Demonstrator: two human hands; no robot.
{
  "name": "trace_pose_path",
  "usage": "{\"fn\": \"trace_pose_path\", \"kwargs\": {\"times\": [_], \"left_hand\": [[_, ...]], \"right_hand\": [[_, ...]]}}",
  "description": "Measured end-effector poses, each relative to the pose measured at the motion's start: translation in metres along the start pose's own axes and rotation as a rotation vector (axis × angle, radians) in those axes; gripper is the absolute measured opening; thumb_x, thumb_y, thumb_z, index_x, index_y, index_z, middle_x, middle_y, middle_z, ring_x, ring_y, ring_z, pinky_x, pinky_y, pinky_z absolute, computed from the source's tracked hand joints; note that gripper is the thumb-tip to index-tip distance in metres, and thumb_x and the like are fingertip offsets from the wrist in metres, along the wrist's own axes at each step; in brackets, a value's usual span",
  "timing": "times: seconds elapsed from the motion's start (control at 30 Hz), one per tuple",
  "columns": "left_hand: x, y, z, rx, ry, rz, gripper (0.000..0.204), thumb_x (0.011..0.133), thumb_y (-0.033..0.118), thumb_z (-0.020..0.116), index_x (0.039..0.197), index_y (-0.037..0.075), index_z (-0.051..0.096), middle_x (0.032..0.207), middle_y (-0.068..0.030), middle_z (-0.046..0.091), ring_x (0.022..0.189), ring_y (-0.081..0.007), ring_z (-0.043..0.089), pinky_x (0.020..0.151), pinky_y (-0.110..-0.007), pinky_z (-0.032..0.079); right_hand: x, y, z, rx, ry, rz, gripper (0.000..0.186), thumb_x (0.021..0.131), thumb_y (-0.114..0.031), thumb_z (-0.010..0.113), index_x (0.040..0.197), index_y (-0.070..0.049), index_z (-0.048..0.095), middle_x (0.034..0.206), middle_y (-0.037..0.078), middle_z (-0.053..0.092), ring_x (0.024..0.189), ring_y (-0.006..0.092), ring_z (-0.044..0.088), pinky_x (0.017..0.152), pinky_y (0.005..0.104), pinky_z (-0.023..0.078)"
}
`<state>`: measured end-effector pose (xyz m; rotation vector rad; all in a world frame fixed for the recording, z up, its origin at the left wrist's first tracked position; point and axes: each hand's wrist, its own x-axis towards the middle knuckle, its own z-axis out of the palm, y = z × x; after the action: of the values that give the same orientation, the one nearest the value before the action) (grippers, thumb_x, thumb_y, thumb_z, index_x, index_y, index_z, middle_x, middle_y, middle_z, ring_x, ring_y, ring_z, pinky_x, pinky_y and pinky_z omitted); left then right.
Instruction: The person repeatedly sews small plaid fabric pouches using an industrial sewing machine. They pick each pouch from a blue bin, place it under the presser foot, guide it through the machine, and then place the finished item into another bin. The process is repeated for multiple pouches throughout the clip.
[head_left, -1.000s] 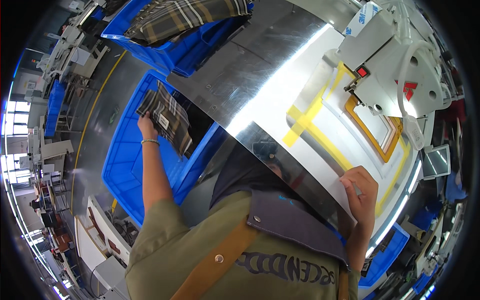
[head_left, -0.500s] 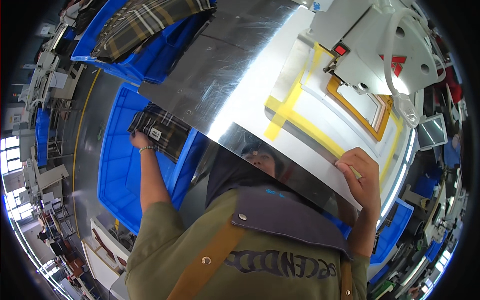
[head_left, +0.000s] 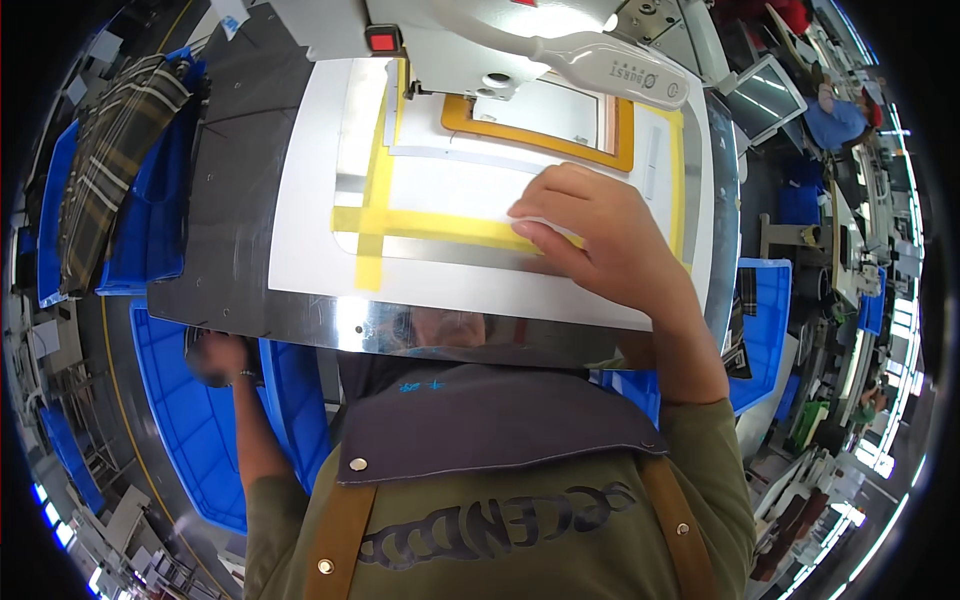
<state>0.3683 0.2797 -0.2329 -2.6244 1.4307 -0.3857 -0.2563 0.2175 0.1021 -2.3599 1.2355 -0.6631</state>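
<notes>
A worker at a sewing station had just brought the right hand (head_left: 600,240) up from the near edge of the metal table (head_left: 240,200) onto the white work plate (head_left: 310,200), fingers spread flat and pressing a pale piece of cloth (head_left: 545,228) beneath the fingertips, clamped on nothing. The cloth lay across yellow tape lines (head_left: 375,215), just short of the orange frame (head_left: 545,145) under the sewing machine (head_left: 560,50) beyond the hand. The left hand (head_left: 222,358) had dropped below the table edge, over the blue bin (head_left: 190,440); the plaid cloth it held a second earlier no longer showed, and its grip was too blurred to tell. More plaid cloth (head_left: 115,160) lay piled in a farther bin.
</notes>
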Motion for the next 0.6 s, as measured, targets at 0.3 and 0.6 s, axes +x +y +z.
{"fn": "trace_pose_path", "kwargs": {"times": [0.3,0.6], "left_hand": [[0.050,0.035,-0.213,-0.679,0.948,0.070,0.017,0.097,0.009,0.065,0.107,-0.002,0.073,0.109,-0.0140,0.071,0.095,-0.0303,0.068,0.087,-0.041,0.054],[-0.017,0.250,-0.394,-1.096,0.138,1.382,0.021,0.091,-0.001,0.066,0.111,-0.002,0.070,0.113,-0.0143,0.070,0.103,-0.0287,0.069,0.087,-0.037,0.055]], "right_hand": [[-0.017,0.031,0.010,-0.177,0.101,0.127,0.012,0.086,-0.014,0.072,0.094,-0.006,0.070,0.093,0.008,0.065,0.088,0.0293,0.066,0.072,0.0402,0.053],[-0.011,0.036,0.018,-0.323,0.123,0.078,0.008,0.083,-0.011,0.075,0.085,-0.004,0.071,0.087,0.007,0.067,0.079,0.0284,0.067,0.069,0.0385,0.054]]}}
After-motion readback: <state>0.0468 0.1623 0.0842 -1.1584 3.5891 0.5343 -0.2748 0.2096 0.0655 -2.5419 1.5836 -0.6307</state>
